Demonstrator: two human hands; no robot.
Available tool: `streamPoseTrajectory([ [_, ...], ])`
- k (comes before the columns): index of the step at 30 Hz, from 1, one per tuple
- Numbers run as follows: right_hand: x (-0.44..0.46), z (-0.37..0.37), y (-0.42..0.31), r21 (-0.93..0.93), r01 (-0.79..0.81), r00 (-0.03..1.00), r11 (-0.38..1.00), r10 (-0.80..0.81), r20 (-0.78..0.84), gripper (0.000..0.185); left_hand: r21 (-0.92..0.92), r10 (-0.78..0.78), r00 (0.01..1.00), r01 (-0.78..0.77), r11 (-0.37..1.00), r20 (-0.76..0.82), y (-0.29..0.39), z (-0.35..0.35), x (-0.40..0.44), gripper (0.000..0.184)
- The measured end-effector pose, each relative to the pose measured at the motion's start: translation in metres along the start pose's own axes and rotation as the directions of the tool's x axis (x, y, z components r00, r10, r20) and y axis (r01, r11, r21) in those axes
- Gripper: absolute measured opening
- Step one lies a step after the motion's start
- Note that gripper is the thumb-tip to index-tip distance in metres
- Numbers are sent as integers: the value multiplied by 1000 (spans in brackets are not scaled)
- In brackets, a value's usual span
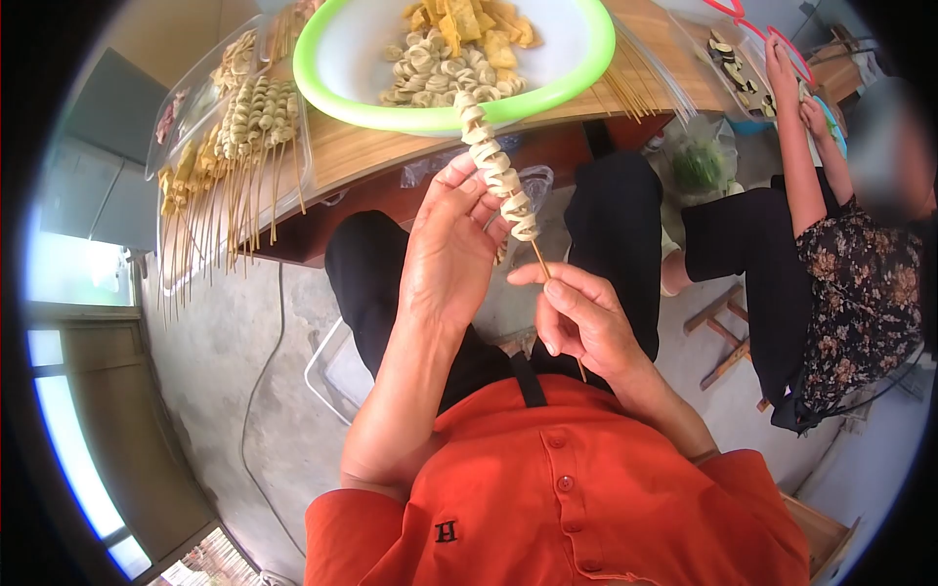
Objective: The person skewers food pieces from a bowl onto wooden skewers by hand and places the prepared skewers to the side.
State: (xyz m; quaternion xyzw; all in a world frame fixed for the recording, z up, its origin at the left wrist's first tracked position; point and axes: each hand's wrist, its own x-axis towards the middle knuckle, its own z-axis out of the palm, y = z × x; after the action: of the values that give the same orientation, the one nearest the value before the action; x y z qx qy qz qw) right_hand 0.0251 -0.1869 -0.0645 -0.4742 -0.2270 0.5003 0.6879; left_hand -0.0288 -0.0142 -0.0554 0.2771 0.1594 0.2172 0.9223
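A wooden skewer threaded with pale spiral food pieces [498, 174] slants upward in front of me, its tip near the rim of a green-edged basin [315, 73]. My right hand [584, 317] pinches the bare stick below the pieces. Beside the threaded pieces is my left hand [451, 244], its fingers curved behind and against them. Inside the basin lie loose pale curled pieces [435, 73] and yellow-brown folded pieces [474, 24].
Finished skewers [259, 117] fill a clear tray [306, 146] at the left of the wooden table [362, 146]. Bare sticks [630, 88] lie right of the basin. A co-worker [860, 303] sits at the right, near a wooden stool [723, 337] and a bag of greens [697, 164].
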Motion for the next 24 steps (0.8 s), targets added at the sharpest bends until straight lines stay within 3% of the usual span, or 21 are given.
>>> streamPoseTrajectory([
  [5,1,-3,6,94,26,998,995,-32,60,40,-21,39,999,-39,999,-19,1,8,1,34],
  [24,1,-3,6,120,12,997,993,-22,81,42,-119,32,999,-37,992,-43,-1,12,5,25],
])
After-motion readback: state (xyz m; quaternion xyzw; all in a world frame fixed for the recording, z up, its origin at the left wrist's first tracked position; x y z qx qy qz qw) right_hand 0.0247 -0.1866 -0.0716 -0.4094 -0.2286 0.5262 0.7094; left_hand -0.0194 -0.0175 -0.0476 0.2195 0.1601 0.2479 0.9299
